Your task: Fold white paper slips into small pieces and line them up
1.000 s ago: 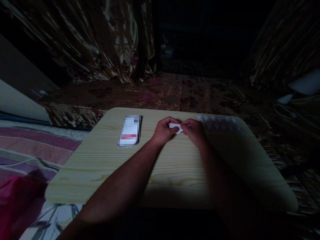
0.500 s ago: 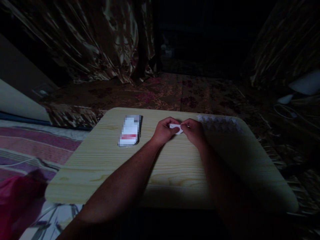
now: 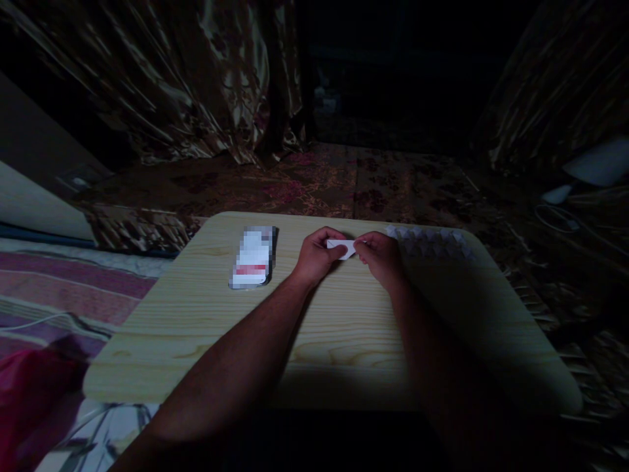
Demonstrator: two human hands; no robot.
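Observation:
A small folded piece of white paper point(image 3: 348, 247) is held between both hands above the wooden table point(image 3: 344, 321). My left hand point(image 3: 317, 255) pinches its left part, thumb lying across the front. At the paper's right end, my right hand point(image 3: 381, 255) grips the edge between thumb and fingers. Just beyond the right hand, several small folded paper pieces point(image 3: 437, 242) stand in rows in shadow near the table's far right corner. The fingers behind the paper are partly hidden.
A phone point(image 3: 253, 257) with a lit, blurred screen lies on the table's left side. Striped bedding point(image 3: 73, 288) and a pink cloth point(image 3: 37, 393) are at the left. Patterned curtains point(image 3: 236, 78) hang behind. A white lamp-like object point(image 3: 597, 164) with a cable stands at the right.
The hands have moved slightly apart, and more of the white paper shows between them. Both keep their hold. The whole view has shifted a little.

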